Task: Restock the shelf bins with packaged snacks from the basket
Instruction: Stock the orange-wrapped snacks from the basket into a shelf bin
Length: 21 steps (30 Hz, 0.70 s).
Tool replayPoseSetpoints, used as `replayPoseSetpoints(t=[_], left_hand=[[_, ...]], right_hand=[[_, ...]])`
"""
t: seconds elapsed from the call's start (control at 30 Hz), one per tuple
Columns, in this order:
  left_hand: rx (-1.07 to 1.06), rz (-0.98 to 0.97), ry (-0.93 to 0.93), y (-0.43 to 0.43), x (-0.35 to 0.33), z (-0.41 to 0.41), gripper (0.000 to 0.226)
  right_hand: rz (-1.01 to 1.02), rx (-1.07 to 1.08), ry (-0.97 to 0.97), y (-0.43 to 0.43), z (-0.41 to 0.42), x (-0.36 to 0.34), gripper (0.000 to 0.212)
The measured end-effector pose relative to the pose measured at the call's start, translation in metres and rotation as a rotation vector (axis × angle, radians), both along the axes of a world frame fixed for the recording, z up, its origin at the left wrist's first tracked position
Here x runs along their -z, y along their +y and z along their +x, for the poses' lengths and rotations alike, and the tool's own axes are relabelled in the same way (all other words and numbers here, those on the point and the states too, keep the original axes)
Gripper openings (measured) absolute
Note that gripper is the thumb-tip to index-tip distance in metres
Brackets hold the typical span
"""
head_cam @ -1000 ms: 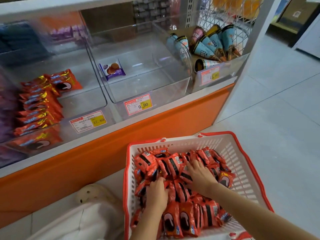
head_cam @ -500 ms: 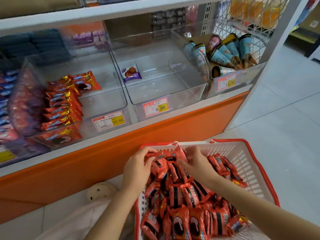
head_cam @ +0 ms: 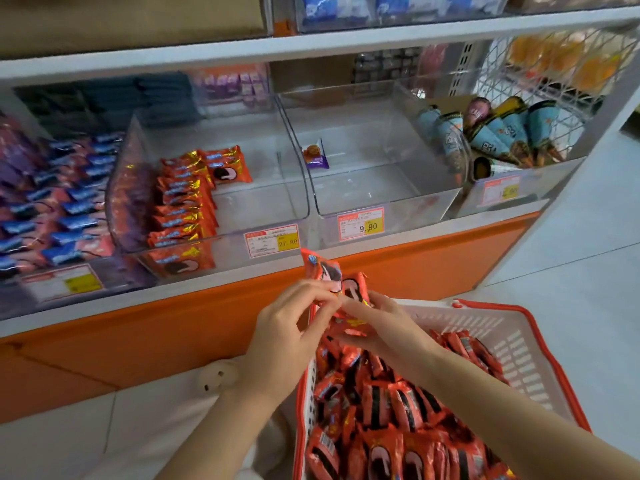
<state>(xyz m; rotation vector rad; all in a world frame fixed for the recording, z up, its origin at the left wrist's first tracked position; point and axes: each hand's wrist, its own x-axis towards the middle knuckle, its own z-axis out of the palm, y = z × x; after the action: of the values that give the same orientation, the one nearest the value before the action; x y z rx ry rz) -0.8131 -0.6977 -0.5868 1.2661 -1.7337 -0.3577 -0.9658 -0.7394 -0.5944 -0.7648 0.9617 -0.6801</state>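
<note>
Snack packets (head_cam: 341,284) in red wrappers are pinched by the curled fingers (head_cam: 311,295) of the left hand (head_cam: 287,330) and right hand (head_cam: 384,330) above the basket (head_cam: 491,308).

middle price tag (head_cam: 361,224): 9.90 | left price tag (head_cam: 272,240): 2?.80, second digit unclear | other print blurred

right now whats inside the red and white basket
A heap of red snack packets in the basket, its right wall bare. The left hand and right hand grip a few packets above its far left corner. The floor under the heap is covered.
</note>
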Motion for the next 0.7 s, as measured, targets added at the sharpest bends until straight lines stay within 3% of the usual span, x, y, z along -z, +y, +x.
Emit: replayPoseSetpoints(t=[0.03, 0.2, 0.33, 0.43, 0.53, 0.7], left_hand=[[-0.037, -0.01, 0.03, 0.0, -0.002, 0.001, 0.006], [-0.177, 0.008, 0.134, 0.0, -0.013, 0.007, 0.056], [-0.129, 0.151, 0.215, -0.001, -0.018, 0.018, 0.079], [-0.096, 0.294, 0.339, -0.001, -0.025, 0.023, 0.066], [-0.126, 0.318, 0.381, -0.001, -0.029, 0.024, 0.046], [-0.265, 0.3, 0.43, -0.006, -0.035, 0.04, 0.041]], right_hand=[[-0.013, 0.002, 0.009, 0.001, 0.004, 0.0, 0.042], [-0.091, 0.043, 0.012, 0.001, 0.018, -0.003, 0.039], [-0.205, 0.014, 0.163, -0.002, 0.022, -0.008, 0.039], [-0.284, -0.047, 0.262, -0.003, 0.023, -0.011, 0.038], [-0.353, -0.144, 0.327, -0.004, 0.028, -0.017, 0.033], [-0.392, -0.179, 0.349, -0.012, 0.03, -0.032, 0.022]])
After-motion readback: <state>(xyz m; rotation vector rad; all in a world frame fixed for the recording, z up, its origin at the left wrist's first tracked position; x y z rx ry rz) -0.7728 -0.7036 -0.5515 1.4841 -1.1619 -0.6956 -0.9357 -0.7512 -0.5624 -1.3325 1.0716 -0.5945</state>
